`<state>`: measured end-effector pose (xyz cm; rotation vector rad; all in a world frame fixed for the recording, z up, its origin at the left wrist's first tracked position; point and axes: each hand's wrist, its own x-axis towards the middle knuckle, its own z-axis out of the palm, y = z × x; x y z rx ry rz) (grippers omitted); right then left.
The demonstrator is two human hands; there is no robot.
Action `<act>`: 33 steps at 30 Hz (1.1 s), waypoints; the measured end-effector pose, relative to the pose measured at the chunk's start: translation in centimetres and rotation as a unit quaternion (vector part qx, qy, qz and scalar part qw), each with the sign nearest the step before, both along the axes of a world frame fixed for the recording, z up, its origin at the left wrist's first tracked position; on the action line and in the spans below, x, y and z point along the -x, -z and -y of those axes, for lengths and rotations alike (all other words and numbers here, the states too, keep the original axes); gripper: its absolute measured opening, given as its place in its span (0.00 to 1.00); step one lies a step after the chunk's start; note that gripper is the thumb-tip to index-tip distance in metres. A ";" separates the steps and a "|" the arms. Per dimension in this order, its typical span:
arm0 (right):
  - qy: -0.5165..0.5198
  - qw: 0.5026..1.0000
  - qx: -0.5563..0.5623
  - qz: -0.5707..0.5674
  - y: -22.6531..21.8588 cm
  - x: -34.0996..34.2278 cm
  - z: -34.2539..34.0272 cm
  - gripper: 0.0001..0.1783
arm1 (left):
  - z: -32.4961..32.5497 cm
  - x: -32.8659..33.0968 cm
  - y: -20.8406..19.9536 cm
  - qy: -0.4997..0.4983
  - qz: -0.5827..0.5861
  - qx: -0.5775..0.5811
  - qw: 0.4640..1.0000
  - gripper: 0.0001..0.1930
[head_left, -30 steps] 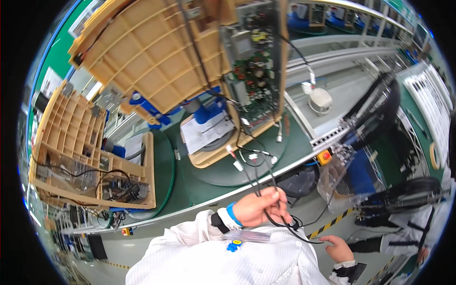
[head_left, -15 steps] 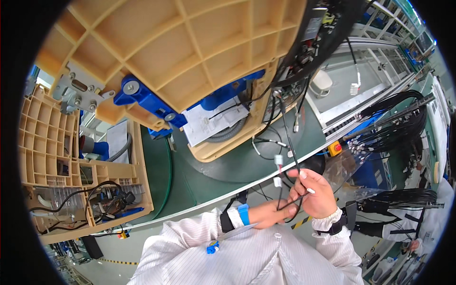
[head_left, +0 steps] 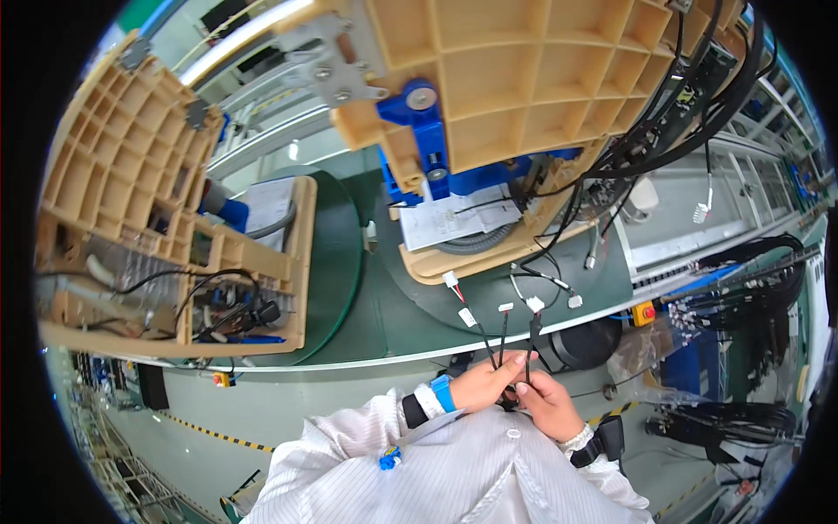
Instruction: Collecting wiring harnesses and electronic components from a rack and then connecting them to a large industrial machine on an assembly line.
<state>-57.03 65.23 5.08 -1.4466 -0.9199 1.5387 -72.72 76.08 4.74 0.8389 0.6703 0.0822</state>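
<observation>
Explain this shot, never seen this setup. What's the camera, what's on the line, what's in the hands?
There is no robot here: a person works with two bare hands. The one view comes from a fisheye camera on their head, looking down, so straight edges bend near the rim and the white sleeves enter from below.

The left hand and right hand meet close to the chest and pinch a bundle of thin black wires that end in small white connectors.

In front runs a green conveyor. On it stands a tan gridded frame on a blue bracket, with a paper sheet and black cables hanging off it. To the left is a second tan frame holding more wiring.
</observation>
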 end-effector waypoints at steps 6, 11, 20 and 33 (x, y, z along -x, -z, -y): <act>0.061 0.998 0.024 -0.025 0.4 -0.3 1.8 0.18 | 3.6 2.7 0.5 -0.235 -0.018 0.023 0.972 0.27; -0.099 0.965 0.163 -0.178 0.2 1.0 2.1 0.23 | 7.7 2.9 -2.6 -0.401 0.042 -0.114 0.908 0.28; 0.187 0.856 0.112 -0.468 2.9 -0.3 3.4 0.12 | 13.1 13.5 -4.7 -0.567 0.142 0.041 0.811 0.23; 0.374 0.839 0.087 -0.385 6.4 3.4 4.6 0.09 | 12.9 41.2 12.0 -0.742 0.020 0.256 0.619 0.25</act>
